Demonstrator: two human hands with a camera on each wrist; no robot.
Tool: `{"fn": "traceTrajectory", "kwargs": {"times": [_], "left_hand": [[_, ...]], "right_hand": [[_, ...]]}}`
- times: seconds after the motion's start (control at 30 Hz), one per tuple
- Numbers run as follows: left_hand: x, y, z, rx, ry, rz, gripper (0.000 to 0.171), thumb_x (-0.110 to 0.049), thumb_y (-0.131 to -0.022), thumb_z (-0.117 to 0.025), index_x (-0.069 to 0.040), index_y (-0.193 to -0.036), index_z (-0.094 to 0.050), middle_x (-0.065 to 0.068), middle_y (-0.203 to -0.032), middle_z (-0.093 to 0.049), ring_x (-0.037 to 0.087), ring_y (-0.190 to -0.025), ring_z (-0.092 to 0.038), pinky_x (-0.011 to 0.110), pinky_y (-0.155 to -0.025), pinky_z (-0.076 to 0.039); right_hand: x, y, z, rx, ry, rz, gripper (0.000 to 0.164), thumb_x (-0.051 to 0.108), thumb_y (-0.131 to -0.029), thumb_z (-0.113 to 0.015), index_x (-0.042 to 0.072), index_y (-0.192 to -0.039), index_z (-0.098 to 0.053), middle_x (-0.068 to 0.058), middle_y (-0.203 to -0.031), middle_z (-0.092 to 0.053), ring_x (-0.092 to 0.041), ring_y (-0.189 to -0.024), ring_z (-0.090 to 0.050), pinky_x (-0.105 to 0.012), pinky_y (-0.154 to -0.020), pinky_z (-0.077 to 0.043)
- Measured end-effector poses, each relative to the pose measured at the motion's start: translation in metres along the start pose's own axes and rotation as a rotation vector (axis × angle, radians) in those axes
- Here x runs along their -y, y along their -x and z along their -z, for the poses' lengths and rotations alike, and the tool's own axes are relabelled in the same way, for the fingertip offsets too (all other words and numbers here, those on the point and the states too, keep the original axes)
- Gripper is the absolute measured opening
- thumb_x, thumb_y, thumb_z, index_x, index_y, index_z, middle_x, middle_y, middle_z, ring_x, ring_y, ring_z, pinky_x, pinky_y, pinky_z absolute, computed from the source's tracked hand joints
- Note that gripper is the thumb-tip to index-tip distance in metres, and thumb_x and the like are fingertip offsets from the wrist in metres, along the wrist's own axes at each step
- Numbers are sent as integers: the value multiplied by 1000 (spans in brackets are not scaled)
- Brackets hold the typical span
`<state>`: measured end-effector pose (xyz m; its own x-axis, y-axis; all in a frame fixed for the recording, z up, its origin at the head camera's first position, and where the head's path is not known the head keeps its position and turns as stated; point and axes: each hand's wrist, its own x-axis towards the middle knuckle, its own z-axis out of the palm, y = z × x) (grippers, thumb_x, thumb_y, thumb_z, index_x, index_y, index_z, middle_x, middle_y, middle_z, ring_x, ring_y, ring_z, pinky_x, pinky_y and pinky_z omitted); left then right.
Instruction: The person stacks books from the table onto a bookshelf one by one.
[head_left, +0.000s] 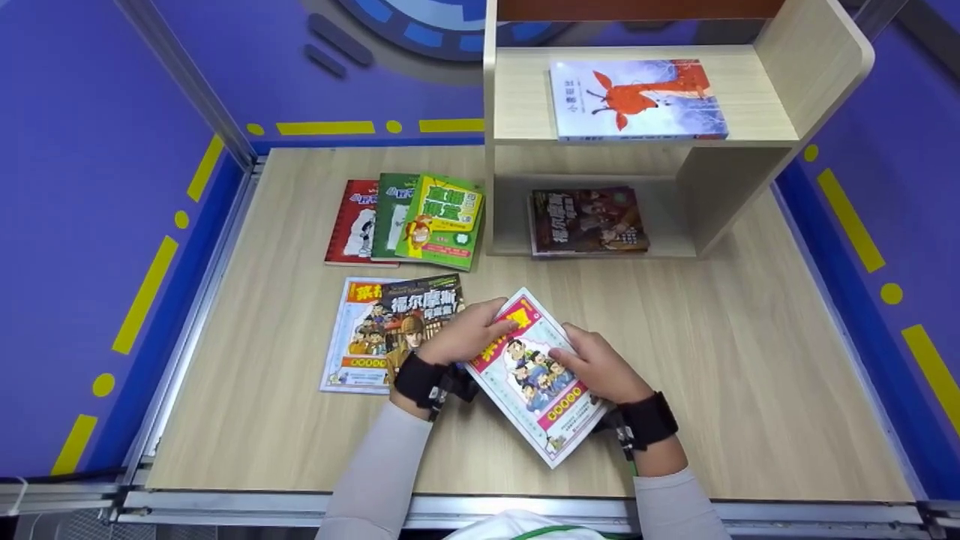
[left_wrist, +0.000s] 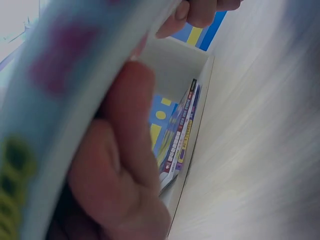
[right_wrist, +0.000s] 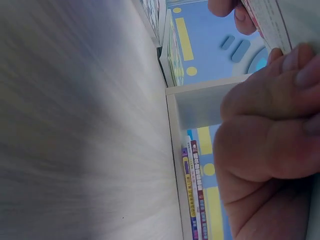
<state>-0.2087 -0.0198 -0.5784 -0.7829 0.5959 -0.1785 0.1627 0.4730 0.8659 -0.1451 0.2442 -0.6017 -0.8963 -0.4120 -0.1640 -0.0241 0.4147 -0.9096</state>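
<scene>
A comic book with a pink-and-white cover and a group of cartoon figures is held tilted over the front of the table. My left hand grips its upper left edge, thumb on the cover. On its right edge, my right hand holds it with the thumb on top and the fingers underneath. In the right wrist view the curled fingers show below the book. Left of the left hand lies a dark detective book, overlapping a light-blue comic book with an orange title.
A wooden shelf stands at the back right. A deer-cover book lies on its upper level, and dark brown books lie stacked below. Left of it, a red book, a green book and a yellow-green book overlap.
</scene>
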Motion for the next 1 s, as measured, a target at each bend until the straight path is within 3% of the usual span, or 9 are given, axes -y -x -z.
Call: {"fn": "traceTrajectory", "kwargs": {"times": [0.2,0.33,0.5,0.6,0.77,0.87,1.0], "left_hand": [[3,-2,2,-11,-11,-8,34,-31,-110,-58,-12,-138,-64,6,-100,-71,12,-74,-68,30,-75,-59],[3,-1,7,-35,68,5,31,-29,-111,-57,-11,-134,-64,8,-98,-72,14,-73,-69,32,-71,-62],[1,0,12,-186,159,46,29,-28,-113,-53,-9,-133,-61,9,-93,-67,16,-70,-66,33,-62,-61],[0,1,11,-295,164,52,30,-28,-112,-53,-7,-132,-61,6,-90,-63,15,-68,-62,32,-61,-58],[-2,3,-5,-379,190,85,26,-29,-112,-53,-8,-124,-61,2,-82,-55,13,-62,-53,31,-58,-54],[-1,3,-15,-443,212,104,24,-29,-113,-53,-7,-120,-60,2,-82,-52,14,-64,-51,30,-59,-52],[1,3,-27,-529,241,110,24,-29,-113,-52,-6,-117,-58,3,-82,-50,15,-66,-49,31,-63,-50]], "right_hand": [[1,-4,2,-10,24,-19,36,40,-109,-60,9,-126,-61,-5,-90,-74,-19,-70,-73,-31,-60,-62],[2,-5,14,-66,79,-42,30,39,-109,-60,11,-116,-64,-5,-89,-73,-18,-70,-70,-30,-60,-59],[-1,0,37,-249,107,-60,24,28,-111,-58,7,-118,-67,-11,-95,-72,-18,-76,-65,-26,-64,-53],[-4,0,41,-369,22,-87,25,23,-111,-58,2,-122,-66,-12,-97,-71,-14,-78,-64,-25,-65,-52],[-7,-2,31,-530,-284,-164,28,16,-110,-57,-6,-128,-60,-1,-91,-70,-6,-77,-64,-20,-65,-52],[-8,-2,22,-548,-411,-211,31,16,-112,-53,-6,-132,-57,4,-88,-69,-6,-76,-66,-20,-66,-54],[-10,-1,8,-528,-422,-240,36,21,-114,-48,-3,-140,-56,-2,-92,-71,-11,-78,-69,-23,-68,-58]]}}
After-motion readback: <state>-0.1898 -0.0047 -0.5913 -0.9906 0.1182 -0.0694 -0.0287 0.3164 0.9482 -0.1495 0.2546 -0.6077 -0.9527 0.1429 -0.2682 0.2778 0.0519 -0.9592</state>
